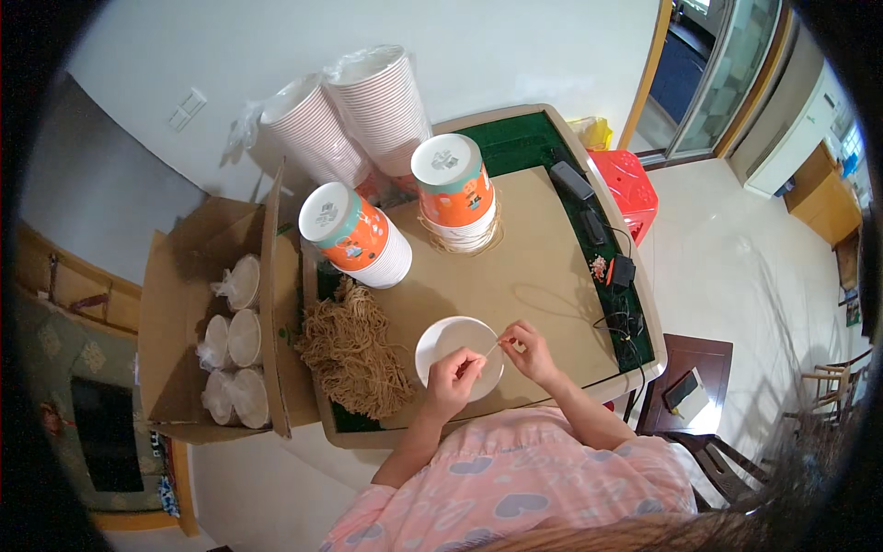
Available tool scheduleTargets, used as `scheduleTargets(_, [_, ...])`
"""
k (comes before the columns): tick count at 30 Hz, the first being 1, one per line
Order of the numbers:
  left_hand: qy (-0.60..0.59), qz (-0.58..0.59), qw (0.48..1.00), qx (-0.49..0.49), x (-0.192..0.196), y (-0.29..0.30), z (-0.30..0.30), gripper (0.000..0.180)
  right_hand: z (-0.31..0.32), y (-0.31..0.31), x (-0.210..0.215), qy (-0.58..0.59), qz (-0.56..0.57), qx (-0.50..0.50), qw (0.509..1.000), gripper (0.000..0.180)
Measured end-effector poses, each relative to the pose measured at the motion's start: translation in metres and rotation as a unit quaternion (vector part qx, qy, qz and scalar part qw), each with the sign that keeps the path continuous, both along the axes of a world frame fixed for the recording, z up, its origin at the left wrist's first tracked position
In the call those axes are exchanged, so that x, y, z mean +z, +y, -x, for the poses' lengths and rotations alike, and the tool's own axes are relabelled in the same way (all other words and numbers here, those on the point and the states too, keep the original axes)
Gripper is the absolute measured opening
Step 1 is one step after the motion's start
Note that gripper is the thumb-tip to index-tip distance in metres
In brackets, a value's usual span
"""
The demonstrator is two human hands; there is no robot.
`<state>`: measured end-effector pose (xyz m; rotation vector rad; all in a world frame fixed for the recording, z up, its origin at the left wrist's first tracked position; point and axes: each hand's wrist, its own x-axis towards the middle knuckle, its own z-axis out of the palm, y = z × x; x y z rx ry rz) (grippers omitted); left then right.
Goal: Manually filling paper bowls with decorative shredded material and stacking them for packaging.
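On the brown table (543,267) sits a white bowl (451,342). My left fingers (467,365) and right fingers (517,342) pinch a thin string (493,350) above it.

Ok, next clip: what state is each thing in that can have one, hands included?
left hand: pinched shut on a thin cord, over the bowl
right hand: pinched on the cord's other end
cord: stretched between the hands
white bowl: upright, looks empty
printed cup stacks: upside down, one tilted
cardboard box: open, stacks of white bowls inside
cord bundle: loose heap
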<state>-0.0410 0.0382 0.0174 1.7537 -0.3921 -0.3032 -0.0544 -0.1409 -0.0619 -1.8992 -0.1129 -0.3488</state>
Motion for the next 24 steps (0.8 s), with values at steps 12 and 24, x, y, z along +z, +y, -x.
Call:
scheduleTargets(12, [-0.203, -0.128, 0.968, 0.076, -0.002, 0.016, -0.023, 0.008, -0.028, 0.005, 0.065, 0.155, -0.066, 0.143, 0.975, 0.012])
scheduleTargets(24, [0.047, -0.089, 0.972, 0.212, -0.119, 0.078, -0.051, 0.014, -0.083, 0.02, 0.023, 0.132, 0.13, 0.087, 0.979, 0.009])
